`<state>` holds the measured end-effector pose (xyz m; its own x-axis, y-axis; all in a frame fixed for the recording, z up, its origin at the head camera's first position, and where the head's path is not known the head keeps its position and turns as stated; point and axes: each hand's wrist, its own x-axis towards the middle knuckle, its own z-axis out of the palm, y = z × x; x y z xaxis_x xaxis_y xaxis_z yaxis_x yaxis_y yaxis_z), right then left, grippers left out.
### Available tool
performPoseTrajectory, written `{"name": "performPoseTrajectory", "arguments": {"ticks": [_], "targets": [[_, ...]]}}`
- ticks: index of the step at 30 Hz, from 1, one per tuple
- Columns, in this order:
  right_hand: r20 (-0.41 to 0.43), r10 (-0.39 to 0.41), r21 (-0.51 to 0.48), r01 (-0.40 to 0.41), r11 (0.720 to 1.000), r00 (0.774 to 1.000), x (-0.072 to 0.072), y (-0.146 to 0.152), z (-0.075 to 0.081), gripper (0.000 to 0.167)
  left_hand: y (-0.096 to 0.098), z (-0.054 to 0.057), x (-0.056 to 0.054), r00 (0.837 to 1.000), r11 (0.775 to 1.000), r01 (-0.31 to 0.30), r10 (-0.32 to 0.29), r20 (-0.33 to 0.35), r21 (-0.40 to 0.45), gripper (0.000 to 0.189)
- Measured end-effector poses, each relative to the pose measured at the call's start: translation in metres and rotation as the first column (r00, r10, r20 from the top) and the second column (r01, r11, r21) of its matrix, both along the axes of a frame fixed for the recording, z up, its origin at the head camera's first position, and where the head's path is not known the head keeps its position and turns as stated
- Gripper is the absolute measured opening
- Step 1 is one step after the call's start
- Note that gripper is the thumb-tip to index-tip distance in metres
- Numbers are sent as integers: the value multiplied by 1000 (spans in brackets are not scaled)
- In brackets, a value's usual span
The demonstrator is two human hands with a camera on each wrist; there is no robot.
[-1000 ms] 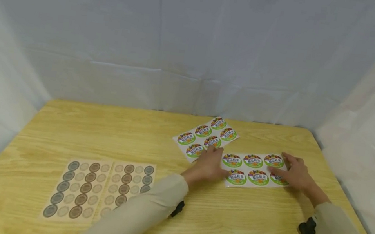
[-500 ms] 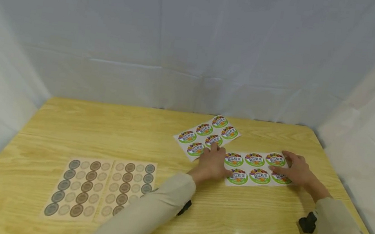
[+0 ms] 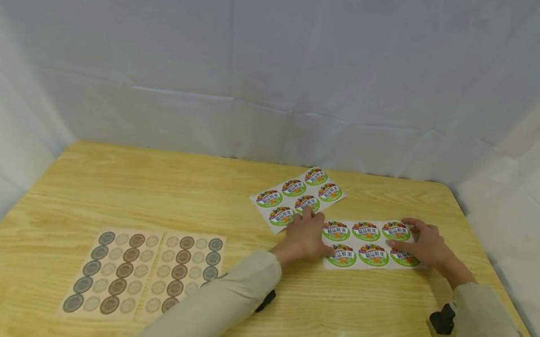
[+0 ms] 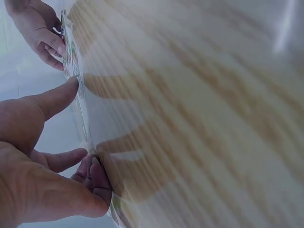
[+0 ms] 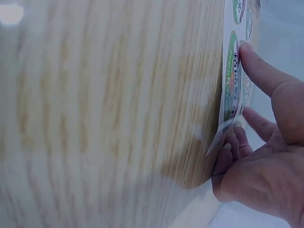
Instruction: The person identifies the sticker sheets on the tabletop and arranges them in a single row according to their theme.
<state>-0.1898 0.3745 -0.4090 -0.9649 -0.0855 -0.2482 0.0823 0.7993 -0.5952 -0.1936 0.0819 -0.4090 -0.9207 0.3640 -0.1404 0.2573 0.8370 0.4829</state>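
Note:
A white sheet of round fruit stickers [image 3: 364, 244] lies on the table between the two hands, its stickers green at the bottom and multicoloured at the top. At its left end is my left hand [image 3: 305, 238], thumb reaching onto the sheet, fingers spread toward a second fruit sticker sheet [image 3: 293, 188] lying askew behind. My right hand [image 3: 426, 246] touches the right end, thumb on the stickers and index finger at the far corner. In the right wrist view the thumb [image 5: 263, 69] presses the sheet while the other fingers bend down beside its edge.
Two beige sheets of round stickers, a left one [image 3: 110, 273] and a right one [image 3: 178, 270], lie at the front left of the wooden table [image 3: 154, 193]. The left forearm covers part of the right one. White sheeting [image 3: 273, 66] hangs behind and at both sides.
My left hand has shifted slightly right along the left end of the near fruit sticker sheet. The right hand holds almost the same place, and the sheets look practically unmoved.

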Motion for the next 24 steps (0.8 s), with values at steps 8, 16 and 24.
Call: {"name": "performPoseTrajectory", "arguments": {"ticks": [8, 16, 24], "targets": [[-19, 9, 45, -8, 999, 1000, 0, -1, 0, 91, 0, -1, 0, 1000, 1000, -10, 10, 4, 4, 58], [-37, 12, 63, -10, 998, 999, 0, -2, 3, 87, 1, 0, -1, 1000, 1000, -9, 9, 4, -12, 53], [-31, -6, 72, 8, 997, 1000, 0, -5, 4, 83, 0, -1, 1, 1000, 1000, -9, 8, -22, -5, 49]]}}
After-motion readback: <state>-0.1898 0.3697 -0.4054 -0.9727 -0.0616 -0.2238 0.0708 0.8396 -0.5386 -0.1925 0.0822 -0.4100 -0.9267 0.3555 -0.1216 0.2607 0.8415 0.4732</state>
